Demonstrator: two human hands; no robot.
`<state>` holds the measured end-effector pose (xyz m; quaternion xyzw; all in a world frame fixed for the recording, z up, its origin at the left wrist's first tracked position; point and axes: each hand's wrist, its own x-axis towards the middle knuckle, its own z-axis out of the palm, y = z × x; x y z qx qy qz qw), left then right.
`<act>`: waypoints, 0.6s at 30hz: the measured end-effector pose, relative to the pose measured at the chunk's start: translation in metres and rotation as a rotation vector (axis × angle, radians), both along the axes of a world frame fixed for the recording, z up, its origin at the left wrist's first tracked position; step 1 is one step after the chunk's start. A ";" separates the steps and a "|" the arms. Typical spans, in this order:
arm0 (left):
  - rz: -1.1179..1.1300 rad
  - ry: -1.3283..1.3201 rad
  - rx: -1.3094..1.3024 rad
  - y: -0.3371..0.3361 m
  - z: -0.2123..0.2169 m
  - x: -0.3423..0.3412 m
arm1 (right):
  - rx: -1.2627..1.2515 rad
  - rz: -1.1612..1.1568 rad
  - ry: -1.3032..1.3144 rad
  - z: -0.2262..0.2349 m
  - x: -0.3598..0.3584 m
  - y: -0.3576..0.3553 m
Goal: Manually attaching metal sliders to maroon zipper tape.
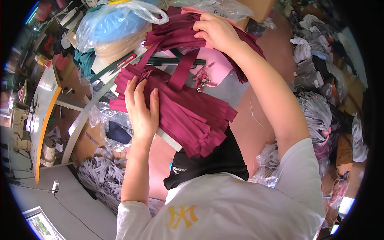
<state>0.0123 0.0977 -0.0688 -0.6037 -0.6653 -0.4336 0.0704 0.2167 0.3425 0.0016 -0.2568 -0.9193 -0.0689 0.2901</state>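
A thick stack of maroon fabric strips (186, 116) lies at a slant in front of me, its near end fanned out close to my body. My left hand (142, 114) rests on the stack's left part, fingers stretched and apart over the cloth. Farther off to the right is a second maroon bundle (170, 31), curving down at its right end. There my right hand (218, 34) pinches strips with bent fingers; the fingertips are partly hidden. Between the two piles run loose maroon bands (186, 70). A small cluster of metal pieces on maroon cords (203, 79) sits beside them.
Red-handled scissors (127, 60) and a metal ruler (90, 107) lie left of the strips. Behind them stands a clear plastic bag with blue contents (120, 26). Pink sheet material (214, 66) is under the far bundle. Grey bundles (314, 112) line the right side; an orange-edged table (48, 120) stands left.
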 end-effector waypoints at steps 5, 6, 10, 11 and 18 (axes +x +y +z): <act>-0.003 -0.034 -0.002 -0.007 0.000 -0.001 | -0.087 0.061 0.004 -0.005 0.002 -0.005; -0.013 -0.050 -0.001 -0.010 -0.001 0.000 | -0.115 0.107 0.005 -0.006 0.004 -0.008; -0.029 -0.049 -0.012 -0.014 0.002 -0.001 | -0.135 0.143 0.079 -0.008 0.007 -0.010; -0.025 -0.041 -0.001 -0.015 0.003 -0.001 | -0.133 0.139 0.081 -0.009 0.010 -0.010; -0.045 -0.059 0.009 -0.012 0.014 -0.002 | -0.514 0.142 0.508 -0.008 0.019 -0.015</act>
